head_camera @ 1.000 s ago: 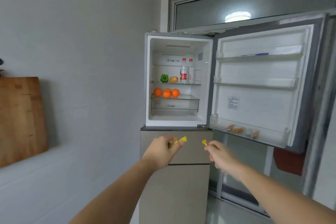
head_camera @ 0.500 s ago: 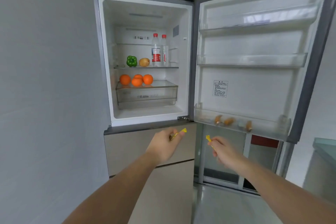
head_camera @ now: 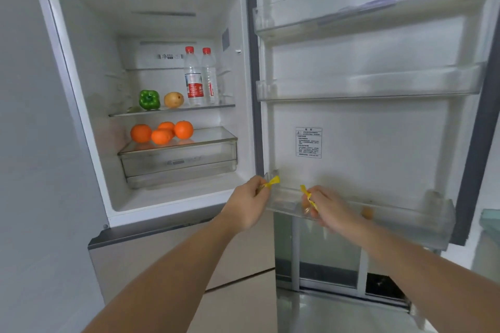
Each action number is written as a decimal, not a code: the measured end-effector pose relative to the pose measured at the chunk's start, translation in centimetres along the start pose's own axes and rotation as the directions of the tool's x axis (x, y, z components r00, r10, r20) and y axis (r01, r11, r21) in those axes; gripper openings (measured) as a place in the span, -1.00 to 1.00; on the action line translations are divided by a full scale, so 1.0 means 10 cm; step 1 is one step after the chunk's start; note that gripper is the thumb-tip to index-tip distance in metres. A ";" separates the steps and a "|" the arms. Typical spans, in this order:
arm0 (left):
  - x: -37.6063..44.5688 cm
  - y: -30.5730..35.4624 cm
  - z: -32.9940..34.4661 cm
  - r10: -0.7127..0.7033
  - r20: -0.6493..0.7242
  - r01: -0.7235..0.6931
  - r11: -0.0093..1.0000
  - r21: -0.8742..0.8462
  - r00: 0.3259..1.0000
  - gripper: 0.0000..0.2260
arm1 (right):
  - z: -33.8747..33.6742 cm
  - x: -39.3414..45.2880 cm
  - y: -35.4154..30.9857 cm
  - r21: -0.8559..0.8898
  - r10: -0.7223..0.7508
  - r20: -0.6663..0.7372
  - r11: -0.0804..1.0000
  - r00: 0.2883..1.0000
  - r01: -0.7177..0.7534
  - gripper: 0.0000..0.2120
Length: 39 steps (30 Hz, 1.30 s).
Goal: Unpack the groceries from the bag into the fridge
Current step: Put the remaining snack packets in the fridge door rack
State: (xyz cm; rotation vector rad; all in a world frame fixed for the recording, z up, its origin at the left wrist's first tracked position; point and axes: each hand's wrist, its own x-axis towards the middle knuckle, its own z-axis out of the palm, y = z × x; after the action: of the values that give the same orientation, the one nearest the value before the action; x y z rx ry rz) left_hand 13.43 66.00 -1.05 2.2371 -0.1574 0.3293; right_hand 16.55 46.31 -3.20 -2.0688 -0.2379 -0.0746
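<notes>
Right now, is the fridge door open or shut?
Open. The fridge door is swung wide to the right, so its inner shelves and the oranges inside the fridge show.

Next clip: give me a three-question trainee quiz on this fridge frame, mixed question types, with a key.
1. True or false: the left hand and the right hand each have a grip on a small yellow-wrapped item.
2. How many oranges lie on the glass cover above the drawer?
3. Which door shelf are the hands nearest? A) top B) middle C) bottom door shelf

Key: 1. True: a wrapped item in the left, another in the right. 2. Four. 3. C.
</notes>
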 end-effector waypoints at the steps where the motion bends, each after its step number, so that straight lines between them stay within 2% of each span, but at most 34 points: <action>1: 0.13 0.03 0.03 0.016 -0.001 -0.016 1.000 -0.016 1.000 -0.80 | -0.07 0.09 -0.03 0.009 -0.009 -0.026 1.000 1.000 0.009 -0.71; 6: 0.74 0.08 0.28 0.120 0.050 -0.117 0.992 -0.047 0.992 -0.85 | -0.33 0.50 -0.08 -0.005 -0.034 -0.147 0.999 0.988 0.034 -0.73; 11: 1.32 0.24 0.60 0.232 0.179 -0.223 0.973 -0.067 0.956 -0.84 | -0.71 0.78 0.05 -0.060 0.016 -0.255 0.998 0.967 -0.033 -0.76; 16: 1.68 0.48 1.13 0.367 0.304 -0.348 0.930 -0.117 0.879 -0.82 | -1.17 0.73 0.23 -0.130 0.120 -0.394 0.974 0.911 -0.185 -0.76; 21: 1.68 0.60 1.64 0.419 0.516 -0.398 0.904 -0.158 0.747 -0.87 | -1.40 0.52 0.55 -0.335 0.167 -0.400 0.889 0.901 -0.313 -0.73; 24: 1.73 0.74 1.83 0.423 0.578 -0.433 0.892 -0.130 0.698 -0.79 | -1.48 0.49 0.69 -0.380 0.191 -0.418 0.851 0.888 -0.362 -0.72; 27: 1.72 0.86 2.01 0.406 0.584 -0.461 0.886 -0.061 0.703 -0.73 | -1.47 0.49 0.77 -0.405 0.184 -0.477 0.822 0.859 -0.401 -0.76; 30: 1.67 0.90 2.13 0.390 0.584 -0.440 0.896 -0.061 0.712 -0.83 | -1.46 0.51 0.80 -0.403 0.200 -0.549 0.787 0.812 -0.466 -0.76; 31: 1.68 0.91 2.15 0.396 0.584 -0.444 0.893 -0.066 0.709 -0.78 | -1.48 0.52 0.81 -0.391 0.219 -0.558 0.782 0.801 -0.485 -0.75; 34: 1.71 0.96 2.18 0.443 0.556 -0.533 0.846 0.000 0.703 -0.59 | -1.52 0.54 0.84 -0.398 0.300 -0.530 0.737 0.793 -0.546 -0.79; 39: 1.70 0.95 2.31 0.421 0.581 -0.523 0.853 0.010 0.697 -0.65 | -1.56 0.61 0.92 -0.412 0.331 -0.515 0.713 0.791 -0.567 -0.85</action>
State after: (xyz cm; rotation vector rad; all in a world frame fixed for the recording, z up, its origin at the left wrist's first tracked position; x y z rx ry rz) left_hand 31.77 42.10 -3.09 2.3831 -1.0843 -0.0712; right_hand 25.14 29.25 -2.60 -2.5619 0.6509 -0.2950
